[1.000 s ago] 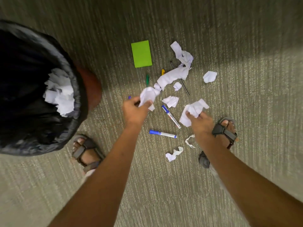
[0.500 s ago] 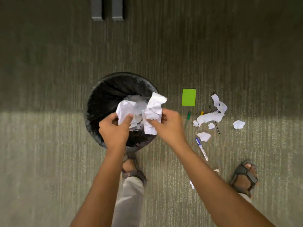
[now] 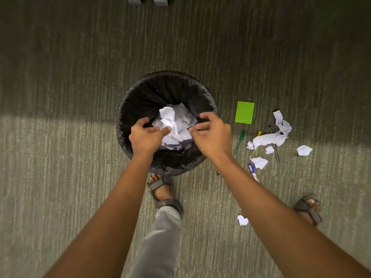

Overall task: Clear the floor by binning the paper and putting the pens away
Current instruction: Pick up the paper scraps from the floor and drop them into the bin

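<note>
A round bin with a black liner stands on the carpet, with crumpled white paper piled inside. My left hand and my right hand hover over its near rim, fingers apart and holding nothing. To the right on the floor lie a long crumpled paper strip, several small paper scraps, a green pen, a yellow pen, a thin black pen and a blue-capped marker. One more scrap lies by my right forearm.
A lime-green pad lies flat right of the bin. My sandalled feet stand at the bin's near side and at the far right. Two grey furniture feet show at the top edge.
Both hands carried crumpled paper from the floor pile to the bin and let it drop in; they now hang there with nothing in them. The view rose and shifted left, centring the bin.
</note>
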`<state>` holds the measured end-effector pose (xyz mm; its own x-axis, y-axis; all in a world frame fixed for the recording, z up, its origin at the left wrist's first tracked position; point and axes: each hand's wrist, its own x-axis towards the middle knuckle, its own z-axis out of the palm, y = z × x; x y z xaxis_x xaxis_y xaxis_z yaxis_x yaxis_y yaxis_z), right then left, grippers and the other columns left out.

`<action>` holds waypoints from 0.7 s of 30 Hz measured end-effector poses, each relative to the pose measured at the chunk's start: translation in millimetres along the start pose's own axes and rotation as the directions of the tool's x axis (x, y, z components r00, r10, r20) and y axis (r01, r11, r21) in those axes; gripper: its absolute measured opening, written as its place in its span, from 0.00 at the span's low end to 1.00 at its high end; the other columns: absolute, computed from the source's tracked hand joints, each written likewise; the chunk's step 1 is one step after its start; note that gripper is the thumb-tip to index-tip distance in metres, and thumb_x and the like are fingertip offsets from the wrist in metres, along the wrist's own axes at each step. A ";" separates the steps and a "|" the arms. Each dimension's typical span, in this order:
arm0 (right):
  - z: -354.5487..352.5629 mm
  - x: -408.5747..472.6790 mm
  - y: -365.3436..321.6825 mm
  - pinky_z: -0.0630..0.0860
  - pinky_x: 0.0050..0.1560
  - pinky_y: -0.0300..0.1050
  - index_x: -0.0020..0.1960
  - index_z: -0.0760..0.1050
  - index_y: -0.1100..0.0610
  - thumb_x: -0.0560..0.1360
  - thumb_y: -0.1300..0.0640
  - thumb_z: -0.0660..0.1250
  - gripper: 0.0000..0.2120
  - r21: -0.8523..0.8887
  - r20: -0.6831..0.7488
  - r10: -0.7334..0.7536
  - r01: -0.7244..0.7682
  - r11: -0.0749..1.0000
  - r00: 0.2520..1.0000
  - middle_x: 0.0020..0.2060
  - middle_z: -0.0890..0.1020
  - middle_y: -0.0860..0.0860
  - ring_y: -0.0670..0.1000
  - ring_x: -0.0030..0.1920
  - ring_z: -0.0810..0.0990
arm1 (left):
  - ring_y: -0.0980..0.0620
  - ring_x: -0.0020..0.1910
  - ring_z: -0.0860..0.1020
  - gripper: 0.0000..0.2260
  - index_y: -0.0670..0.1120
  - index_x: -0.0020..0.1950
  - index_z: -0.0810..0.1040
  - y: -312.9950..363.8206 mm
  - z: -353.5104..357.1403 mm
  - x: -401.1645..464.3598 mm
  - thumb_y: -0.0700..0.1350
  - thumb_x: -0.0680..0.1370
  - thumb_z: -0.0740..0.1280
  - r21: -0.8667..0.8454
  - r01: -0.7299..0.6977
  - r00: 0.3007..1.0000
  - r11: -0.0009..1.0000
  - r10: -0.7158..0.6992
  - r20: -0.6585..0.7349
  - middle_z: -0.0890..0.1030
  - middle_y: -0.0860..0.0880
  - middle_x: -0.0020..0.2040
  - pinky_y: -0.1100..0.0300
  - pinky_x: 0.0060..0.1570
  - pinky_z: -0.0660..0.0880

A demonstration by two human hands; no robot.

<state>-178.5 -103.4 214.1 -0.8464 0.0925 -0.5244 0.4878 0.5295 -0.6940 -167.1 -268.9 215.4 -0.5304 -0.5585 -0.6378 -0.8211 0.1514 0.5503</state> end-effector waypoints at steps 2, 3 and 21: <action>-22.4 -12.5 16.6 0.81 0.41 0.38 0.53 0.77 0.50 0.70 0.57 0.74 0.14 0.040 -0.088 0.008 -0.004 0.999 0.996 0.38 0.85 0.45 0.41 0.36 0.84 | 0.53 0.49 0.83 0.32 0.46 0.66 0.71 1.2 5.5 -16.0 0.47 0.65 0.80 -0.062 0.012 1.000 0.998 -0.012 0.002 0.86 0.50 0.45 0.60 0.49 0.79; -34.0 -18.7 29.4 0.81 0.39 0.37 0.52 0.78 0.50 0.70 0.58 0.74 0.12 0.063 -0.130 0.037 -0.029 0.998 0.991 0.37 0.85 0.46 0.42 0.35 0.83 | 0.53 0.47 0.84 0.28 0.47 0.62 0.73 1.3 10.0 -24.5 0.46 0.66 0.79 -0.102 0.009 1.000 0.995 -0.008 0.003 0.86 0.50 0.43 0.58 0.50 0.80; -98.6 -105.5 420.3 0.80 0.55 0.51 0.44 0.78 0.54 0.65 0.47 0.76 0.14 0.019 -0.193 0.781 -0.793 0.609 0.594 0.43 0.85 0.55 0.59 0.48 0.84 | 0.49 0.35 0.78 0.08 0.48 0.46 0.77 -173.0 266.1 -108.4 0.39 0.71 0.71 0.322 -0.498 0.810 0.805 0.300 0.504 0.80 0.51 0.38 0.51 0.42 0.79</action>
<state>94.7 192.5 26.4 -0.1635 0.6309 -0.7584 0.9724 0.2328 -0.0160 -23.6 -17.5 45.9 -0.7820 0.0039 -0.6233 -0.4649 0.6625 0.5874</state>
